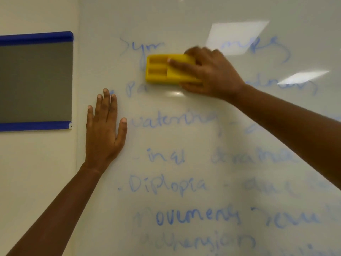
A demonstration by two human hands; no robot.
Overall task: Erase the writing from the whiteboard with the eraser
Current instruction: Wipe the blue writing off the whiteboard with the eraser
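- Head view: the right hand (210, 74) clamps the yellow eraser (162, 69) against the whiteboard (184, 15). Its forefinger lies stretched along the eraser's back, the thumb curls under the lower edge and the other fingers curl over the top edge.
- The left hand (105, 133) lies flat on the board near its left edge. The fingers are straight and slightly spread, and the hand holds nothing.
- The two hands are well apart, the right one higher and further right.
- The right hand is blurred, so its fingertips over the eraser's top edge are hard to make out. It hides the right end of the eraser.
- The right forearm crosses the board from the right edge of the frame and covers parts of the second, third and fourth lines of the writing (166, 185).
- The blue writing is pale and soft. "Diplopia" can be read, but most other words are smeared or too faint to tell.
- The lowest lines are cut off by the bottom and right edges of the frame.
- Two bright reflections (236, 36) wash out part of the top line.
- The eraser sits in the upper middle of the board, between the top line and the second line. It is a yellow plastic block lying lengthwise, with long moulded grooves in the part of its back that shows.
- Left of the board, on the wall (36, 163), hangs a grey panel (35, 82) edged above and below with blue tape (35, 37). The frame cuts off its left side.
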